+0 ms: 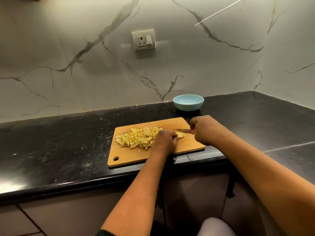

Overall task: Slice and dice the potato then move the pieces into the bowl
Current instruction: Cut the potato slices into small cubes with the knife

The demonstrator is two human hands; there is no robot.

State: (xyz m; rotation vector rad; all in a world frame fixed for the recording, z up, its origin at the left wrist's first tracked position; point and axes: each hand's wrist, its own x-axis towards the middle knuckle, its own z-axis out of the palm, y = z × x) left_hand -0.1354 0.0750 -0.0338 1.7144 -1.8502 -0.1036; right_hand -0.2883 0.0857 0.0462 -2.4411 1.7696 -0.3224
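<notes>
A pale yellow heap of diced potato lies on a tan wooden chopping board; a light blue round bowl sits on the speckled black stone counter.

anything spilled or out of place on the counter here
One small thing: a stray potato piece lies apart from the diced pile, though still on the cutting board. The board's front edge sits at the counter edge. The bowl is upright and empty.
</notes>
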